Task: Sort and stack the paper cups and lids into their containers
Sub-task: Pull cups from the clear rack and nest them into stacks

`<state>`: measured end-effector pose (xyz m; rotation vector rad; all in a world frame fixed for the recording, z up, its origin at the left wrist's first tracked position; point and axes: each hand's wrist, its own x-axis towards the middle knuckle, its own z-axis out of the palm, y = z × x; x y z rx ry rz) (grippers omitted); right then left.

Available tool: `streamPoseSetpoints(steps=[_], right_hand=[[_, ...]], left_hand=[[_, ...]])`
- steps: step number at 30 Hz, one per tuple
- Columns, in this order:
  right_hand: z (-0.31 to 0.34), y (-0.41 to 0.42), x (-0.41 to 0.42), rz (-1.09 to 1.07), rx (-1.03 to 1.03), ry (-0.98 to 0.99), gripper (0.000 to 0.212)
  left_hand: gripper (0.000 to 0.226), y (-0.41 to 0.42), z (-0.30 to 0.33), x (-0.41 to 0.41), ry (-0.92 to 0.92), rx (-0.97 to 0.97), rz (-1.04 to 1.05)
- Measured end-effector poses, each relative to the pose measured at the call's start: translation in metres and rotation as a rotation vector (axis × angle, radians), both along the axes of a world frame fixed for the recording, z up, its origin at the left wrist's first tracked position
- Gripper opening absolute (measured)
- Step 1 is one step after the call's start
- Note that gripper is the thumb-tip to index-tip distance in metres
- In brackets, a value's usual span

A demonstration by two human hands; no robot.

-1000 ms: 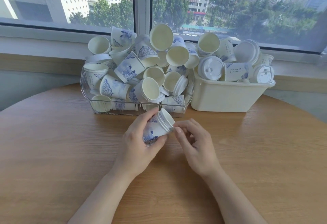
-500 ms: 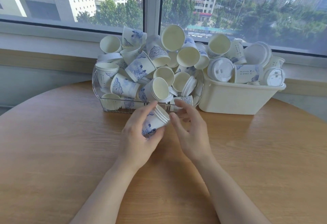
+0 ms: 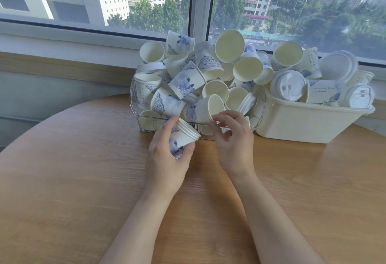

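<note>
a: what is seen to differ from half a second ago?

b: the right hand (image 3: 234, 138) has been moved forward from beside the stack to the clear bin (image 3: 260, 105). its fingertips (image 3: 215, 118) are now laid at the rim of a cup (image 3: 200, 110) lying on its side at the front of the pile; whether that cup is truly pinched cannot be told, though the fingers are curled around its rim.

a: and the other grip?

b: the stack of cups (image 3: 183, 136) is still gripped in the left hand (image 3: 167, 159), thumb on one side and fingers wrapped over the other, mouths tilted up and to the right. it is held just above the bench (image 3: 73, 180), right in front of the clear bin.

a: how is the pile arranged?

b: loose blue-and-white cups are heaped in the clear bin, well above its rim. just beside it on the right, a cream tub (image 3: 309, 123) is filled with lids (image 3: 289, 85) and a few more cups.

a: the surface and the room?

b: a round, wood-grain bench is set against a low sill. behind it, a wide window (image 3: 104, 2) is divided by a white post, with buildings and trees seen outside.
</note>
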<state>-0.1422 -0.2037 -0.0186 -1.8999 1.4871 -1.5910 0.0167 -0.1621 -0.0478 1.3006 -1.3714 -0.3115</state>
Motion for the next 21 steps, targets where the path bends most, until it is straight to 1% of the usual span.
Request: streamPoseSetpoints(steps=[4,8,13,18,21], right_hand=[[0.003,0.011,-0.007,-0.040,-0.070,-0.090,0.010],[0.003,0.019,-0.016,0.000,-0.118,-0.090,0.010],[-0.004,0.027,-0.023,0.075,-0.096,-0.059,0.016],[-0.008,0.029,-0.024,0.153,-0.043,-0.048,0.016],[-0.011,0.030,-0.023,0.192,-0.020,-0.019,0.015]], left_hand=[[0.071,0.000,0.000,-0.001,0.004,0.004,-0.004],[0.074,0.003,0.002,-0.003,-0.004,0.013,-0.031],[0.075,0.007,0.005,-0.007,-0.022,0.013,-0.070],[0.072,0.009,0.005,-0.014,-0.059,-0.020,-0.145],[0.070,0.008,0.005,-0.017,-0.085,-0.064,-0.151]])
